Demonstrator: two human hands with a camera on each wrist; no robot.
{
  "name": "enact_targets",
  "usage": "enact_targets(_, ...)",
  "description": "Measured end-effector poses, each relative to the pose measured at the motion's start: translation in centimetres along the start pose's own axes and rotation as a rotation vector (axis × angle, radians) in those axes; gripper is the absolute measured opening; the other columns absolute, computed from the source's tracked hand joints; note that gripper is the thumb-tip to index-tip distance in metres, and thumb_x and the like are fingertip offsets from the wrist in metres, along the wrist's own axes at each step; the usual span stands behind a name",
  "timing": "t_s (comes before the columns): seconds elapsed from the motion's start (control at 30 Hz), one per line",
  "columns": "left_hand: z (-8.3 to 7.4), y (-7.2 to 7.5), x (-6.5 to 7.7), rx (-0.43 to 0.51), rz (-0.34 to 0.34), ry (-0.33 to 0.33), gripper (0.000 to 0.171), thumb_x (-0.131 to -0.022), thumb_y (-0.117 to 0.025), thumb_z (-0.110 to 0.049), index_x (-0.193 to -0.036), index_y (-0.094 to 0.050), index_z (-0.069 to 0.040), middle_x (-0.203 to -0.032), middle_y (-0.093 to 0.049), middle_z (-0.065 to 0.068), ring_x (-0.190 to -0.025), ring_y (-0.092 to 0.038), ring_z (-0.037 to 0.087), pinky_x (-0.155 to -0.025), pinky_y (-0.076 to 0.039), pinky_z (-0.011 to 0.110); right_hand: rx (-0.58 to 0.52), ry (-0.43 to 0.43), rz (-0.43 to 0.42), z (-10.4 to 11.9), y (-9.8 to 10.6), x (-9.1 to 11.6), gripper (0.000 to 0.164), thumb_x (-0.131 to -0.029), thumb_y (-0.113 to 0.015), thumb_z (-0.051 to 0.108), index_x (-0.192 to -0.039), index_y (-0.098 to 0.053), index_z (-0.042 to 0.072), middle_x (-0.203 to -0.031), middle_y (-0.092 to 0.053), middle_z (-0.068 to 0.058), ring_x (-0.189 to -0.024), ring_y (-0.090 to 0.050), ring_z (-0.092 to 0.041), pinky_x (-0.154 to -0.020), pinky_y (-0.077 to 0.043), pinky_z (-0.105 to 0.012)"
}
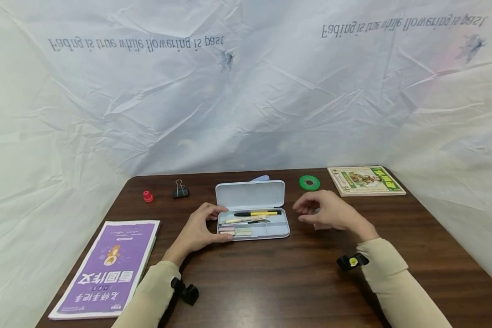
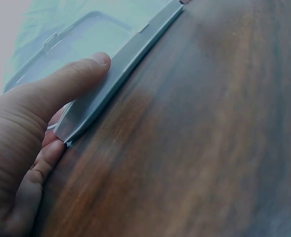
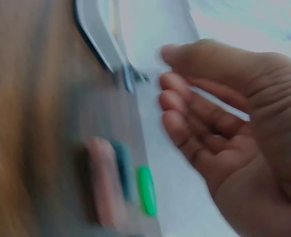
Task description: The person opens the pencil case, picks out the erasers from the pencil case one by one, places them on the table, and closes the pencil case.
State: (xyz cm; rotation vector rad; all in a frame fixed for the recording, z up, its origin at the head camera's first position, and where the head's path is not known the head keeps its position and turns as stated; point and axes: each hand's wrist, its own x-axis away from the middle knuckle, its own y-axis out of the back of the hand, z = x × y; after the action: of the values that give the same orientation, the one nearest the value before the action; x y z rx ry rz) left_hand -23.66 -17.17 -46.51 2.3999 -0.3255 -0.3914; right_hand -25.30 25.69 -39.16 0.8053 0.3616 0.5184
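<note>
A pale blue-white pencil case [image 1: 276, 231] lies on the table with its lid [image 1: 250, 195] raised at the back. Inside are a black and yellow pen [image 1: 257, 213], other slim pens [image 1: 243, 220] and several small pastel blocks [image 1: 243, 232]. My left hand [image 1: 198, 230] grips the case's left end, thumb [image 2: 86, 74] on the front wall and fingers toward the back. Right of the case, my right hand [image 1: 332, 210] hovers with loosely bent fingers [image 3: 177, 101], holding nothing. Below it sits a pink and teal block [image 3: 108, 185], mostly hidden by the hand in the head view.
A purple book [image 1: 110, 269] lies at the left. Behind it stand a red, stubby object [image 1: 148, 197] and a black binder clip [image 1: 180, 191]. A light blue object [image 1: 261, 178] shows behind the lid. A green disc [image 1: 309, 183] and a green-and-cream book [image 1: 366, 181] lie back right.
</note>
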Motion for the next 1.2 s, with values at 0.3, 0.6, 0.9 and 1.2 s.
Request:
enact_targets(0.3,0.1,0.1,0.0,0.003,0.0,-0.011,0.076,-0.077,-0.105,-0.046,-0.143,-0.074,-0.023,-0.138,-0.064,-0.002,-0.124,-0.066,0.019,-0.111,-0.058,0.046,-0.073,0.199,-0.014,4.4,-5.1,-4.1,0.023,-0.104,-0.082,0.015,-0.126,-0.08,0.011,-0.11,-0.077,0.002,-0.094,-0.071,-0.011,-0.083,-0.063,-0.033)
enact_targets(0.6,0.1,-0.3,-0.1,0.023,-0.007,-0.046,0.075,-0.078,-0.105,-0.042,-0.143,-0.074,-0.02,-0.138,-0.064,0.0,-0.122,-0.067,0.021,-0.11,-0.059,0.046,0.113,0.342,0.101,7.9,-8.7,-7.7,0.017,-0.104,-0.078,0.006,-0.12,-0.082,0.003,-0.111,-0.079,-0.009,-0.095,-0.076,-0.017,-0.083,-0.066,-0.032)
enact_targets(0.9,-0.1,-0.2,-0.1,0.029,-0.004,-0.043,0.075,-0.079,-0.105,-0.041,-0.144,-0.073,-0.019,-0.137,-0.064,0.001,-0.121,-0.066,0.021,-0.11,-0.059,0.046,0.183,0.299,0.162,8.6,-10.6,-8.1,0.014,-0.105,-0.079,0.009,-0.117,-0.084,0.011,-0.11,-0.074,-0.002,-0.096,-0.07,-0.015,-0.084,-0.06,-0.027)
enact_targets(1.2,0.0,-0.1,0.0,0.022,-0.011,-0.043,0.075,-0.079,-0.105,-0.04,-0.144,-0.073,-0.019,-0.138,-0.064,0.002,-0.121,-0.067,0.021,-0.11,-0.059,0.045,0.21,0.314,0.144,8.6,-10.7,-8.2,0.007,-0.108,-0.076,0.013,-0.107,-0.082,0.016,-0.099,-0.069,0.006,-0.083,-0.061,-0.009,-0.074,-0.054,-0.024)
